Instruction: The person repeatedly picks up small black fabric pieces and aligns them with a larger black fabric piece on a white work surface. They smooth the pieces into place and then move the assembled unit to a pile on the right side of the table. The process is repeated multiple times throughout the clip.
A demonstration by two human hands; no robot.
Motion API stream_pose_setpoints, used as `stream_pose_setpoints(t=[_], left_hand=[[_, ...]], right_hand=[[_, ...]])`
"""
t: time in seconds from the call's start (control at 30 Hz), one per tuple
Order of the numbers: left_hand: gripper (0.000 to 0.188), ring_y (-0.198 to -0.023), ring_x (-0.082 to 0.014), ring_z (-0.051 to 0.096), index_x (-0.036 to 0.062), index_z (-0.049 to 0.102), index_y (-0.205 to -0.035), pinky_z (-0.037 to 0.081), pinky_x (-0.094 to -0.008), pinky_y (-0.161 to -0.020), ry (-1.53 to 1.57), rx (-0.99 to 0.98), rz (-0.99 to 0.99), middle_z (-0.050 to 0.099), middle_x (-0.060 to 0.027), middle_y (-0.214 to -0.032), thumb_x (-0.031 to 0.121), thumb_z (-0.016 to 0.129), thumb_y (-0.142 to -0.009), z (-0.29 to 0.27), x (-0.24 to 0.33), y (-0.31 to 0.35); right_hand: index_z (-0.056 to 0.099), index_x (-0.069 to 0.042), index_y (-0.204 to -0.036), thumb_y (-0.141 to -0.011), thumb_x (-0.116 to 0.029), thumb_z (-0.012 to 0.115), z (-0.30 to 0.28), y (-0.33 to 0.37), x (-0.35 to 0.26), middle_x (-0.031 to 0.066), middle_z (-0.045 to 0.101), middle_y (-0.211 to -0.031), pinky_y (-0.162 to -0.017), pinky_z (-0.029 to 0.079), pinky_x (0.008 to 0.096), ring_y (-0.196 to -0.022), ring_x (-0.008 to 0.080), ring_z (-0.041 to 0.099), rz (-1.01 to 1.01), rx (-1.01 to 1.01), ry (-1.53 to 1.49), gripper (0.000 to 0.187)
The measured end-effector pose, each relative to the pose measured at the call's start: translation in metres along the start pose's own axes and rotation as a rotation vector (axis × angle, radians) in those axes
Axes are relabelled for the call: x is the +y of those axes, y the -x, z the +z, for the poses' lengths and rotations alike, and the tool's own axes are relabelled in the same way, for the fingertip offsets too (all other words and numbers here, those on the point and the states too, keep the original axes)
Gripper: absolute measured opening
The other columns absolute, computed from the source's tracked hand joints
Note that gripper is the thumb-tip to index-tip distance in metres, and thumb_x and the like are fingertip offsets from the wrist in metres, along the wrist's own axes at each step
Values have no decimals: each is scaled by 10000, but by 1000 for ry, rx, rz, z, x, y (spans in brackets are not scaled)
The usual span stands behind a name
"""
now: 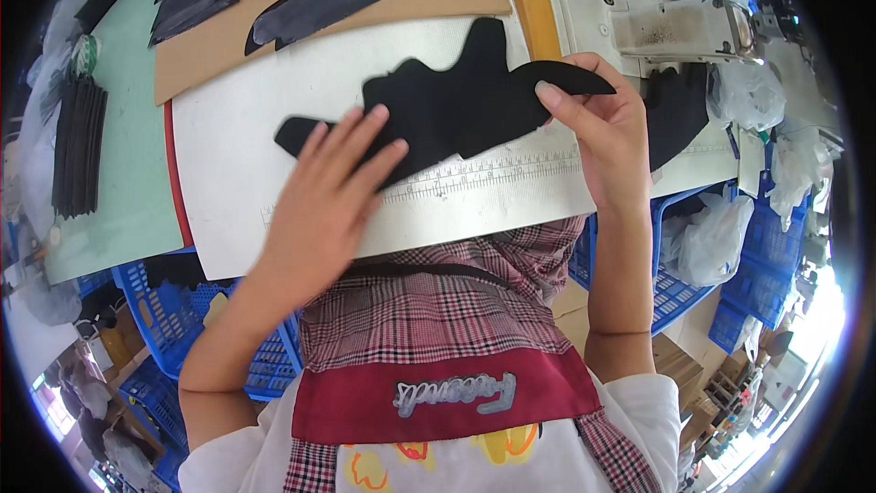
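A black cut piece of fabric or leather (456, 105), irregular in outline with tabs sticking out, lies across the white table (224, 183). My left hand (333, 187) rests palm down on its left part, fingers spread. At the piece's right end my right hand (607, 110) pinches a curved, pointed tip between thumb and fingers, slightly raised. Whether that tip belongs to the same piece or to a second one on top, I cannot tell. A printed ruler scale (484, 169) runs along the table just below the piece.
Dark curved pieces (328, 7) lie on a brown cardboard sheet (196, 68) at the back. A sewing machine (680, 29) stands at the back right, with another black piece (675, 114) beside it. Blue baskets (164, 310) sit below the table; stacked black strips (80, 146) lie left.
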State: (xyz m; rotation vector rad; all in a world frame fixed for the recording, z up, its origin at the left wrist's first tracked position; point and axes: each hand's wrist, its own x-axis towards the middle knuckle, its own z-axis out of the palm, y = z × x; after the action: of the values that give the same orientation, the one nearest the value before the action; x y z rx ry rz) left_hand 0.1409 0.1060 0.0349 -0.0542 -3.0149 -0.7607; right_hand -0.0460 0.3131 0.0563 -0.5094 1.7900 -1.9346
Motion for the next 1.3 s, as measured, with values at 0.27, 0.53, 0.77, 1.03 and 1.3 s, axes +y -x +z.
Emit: stream_pose_setpoints(t=[0.27, 0.53, 0.77, 1.03, 1.3], left_hand=[[666, -1324, -277, 458, -13, 503, -1360, 310, -395, -1127, 675, 159, -99, 501, -158, -1420, 227, 760, -794, -13, 1, -15], [103, -744, -181, 689, -26, 563, -929, 552, -311, -796, 1395, 252, -411, 690, -168, -853, 61, 619, -937, 7, 27, -16], [100, -799, -84, 616, -22, 605, -929, 488, -224, -751, 1164, 292, -528, 622, -33, -847, 45, 675, -906, 11, 34, 22], [101, -763, -82, 597, -27, 640, -953, 494, -213, -703, 1000, 372, -548, 632, -28, -882, 58, 675, -910, 0, -7, -5], [71, -776, -137, 568, -9, 684, -899, 445, -260, -710, 589, 467, -284, 630, -61, -850, 8, 696, -830, -17, 12, 4]], right_hand=[[605, 47, -1090, -813, -44, 772, 16, 11, -7, 63, 683, -872, -669, 489, 220, -702, 81, 610, 24, 47, -58, 336], [603, 54, -1089, -829, -10, 749, 44, 16, -10, 72, 670, -918, -706, 510, 234, -772, 98, 626, -48, 82, -115, 305], [650, 58, -1039, -863, -13, 713, 19, 32, 0, 46, 661, -934, -776, 481, 217, -864, 78, 604, 56, -114, 124, 200], [661, 56, -1017, -875, -67, 719, 25, 17, 36, 19, 662, -868, -706, 470, 196, -786, 53, 584, 128, -100, 132, 197], [714, 36, -977, -845, -22, 724, 12, 17, -1, 15, 672, -863, -690, 463, 212, -771, 68, 584, -110, -124, 285, 145]])
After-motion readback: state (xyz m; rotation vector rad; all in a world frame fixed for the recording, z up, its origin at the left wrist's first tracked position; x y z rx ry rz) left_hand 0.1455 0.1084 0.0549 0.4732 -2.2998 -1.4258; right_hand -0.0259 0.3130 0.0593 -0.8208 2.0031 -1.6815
